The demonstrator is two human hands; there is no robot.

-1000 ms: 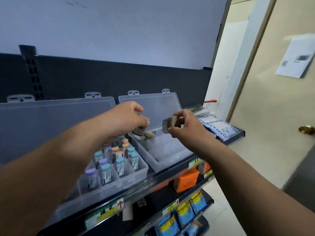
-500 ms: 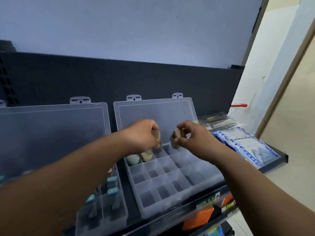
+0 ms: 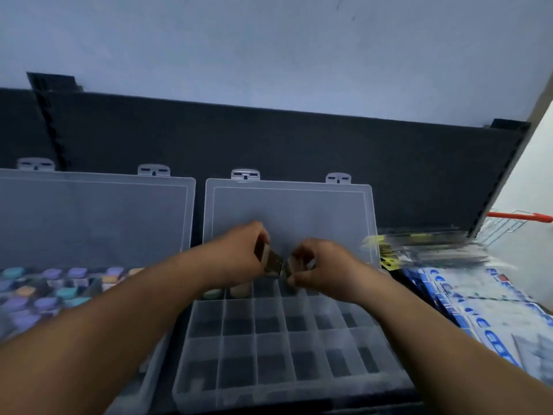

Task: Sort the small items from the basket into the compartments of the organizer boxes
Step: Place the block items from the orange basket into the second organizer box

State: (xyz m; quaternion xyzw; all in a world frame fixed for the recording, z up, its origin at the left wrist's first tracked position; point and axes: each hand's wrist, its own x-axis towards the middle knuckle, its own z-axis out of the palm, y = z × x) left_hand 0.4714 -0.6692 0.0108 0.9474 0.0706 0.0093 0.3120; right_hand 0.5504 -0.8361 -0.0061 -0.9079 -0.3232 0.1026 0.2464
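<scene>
Two clear organizer boxes stand open on a dark shelf. Over the back row of the right box [image 3: 299, 375], my left hand [image 3: 239, 256] pinches a small tan-capped item [image 3: 273, 263]. Close beside it, my right hand [image 3: 321, 268] pinches a second small item [image 3: 289, 266] of the same kind. The two items nearly touch. Two small capped items, one greenish [image 3: 213, 292] and one beige [image 3: 239, 290], sit in the back-left compartments of that box; most others look bare. The left box [image 3: 155, 366] holds several items with teal, purple and orange caps [image 3: 45, 295].
Both lids [image 3: 287, 211] lean back against the dark shelf panel. Blue-and-white packets [image 3: 478, 301] and clear sleeves [image 3: 425, 250] lie to the right. A wire basket with a red handle [image 3: 520, 217] pokes out at the far right edge.
My view has swung left and down, away from the door, so the right box now sits centred. Both hands have come down over its back row and closer together.
</scene>
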